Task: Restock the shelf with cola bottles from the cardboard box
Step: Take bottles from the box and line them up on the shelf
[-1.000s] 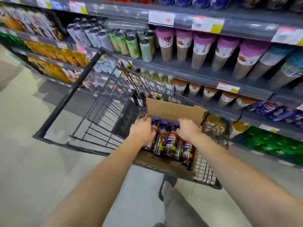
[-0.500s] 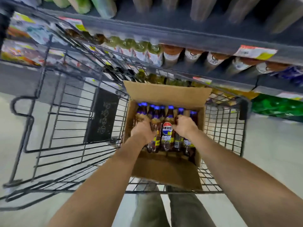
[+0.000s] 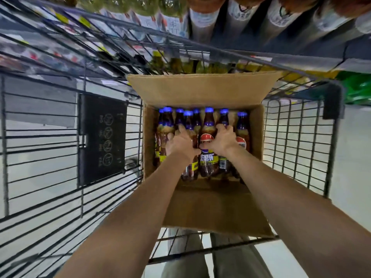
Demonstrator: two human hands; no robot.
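An open cardboard box (image 3: 204, 91) sits in the right end of a black wire shopping cart (image 3: 297, 145). Inside it stand several cola bottles (image 3: 207, 127) with blue caps and red, white and blue labels. My left hand (image 3: 180, 144) is down in the box, fingers curled round a bottle (image 3: 189, 167) left of the middle. My right hand (image 3: 220, 142) grips a neighbouring bottle (image 3: 222, 119) on the right. A bottle with a round logo stands between my two hands. The shelf with drinks runs across the top of the view.
A black plastic panel (image 3: 102, 137) hangs on the cart's wire divider to the left. Shelf rows of green-labelled bottles (image 3: 140, 5) and white-labelled cups (image 3: 202, 17) lie beyond the cart. My legs and the pale floor show below the cart.
My head has tipped down and come closer, so the box fills more of the view. Both hands have stayed in the box and closed round bottles.
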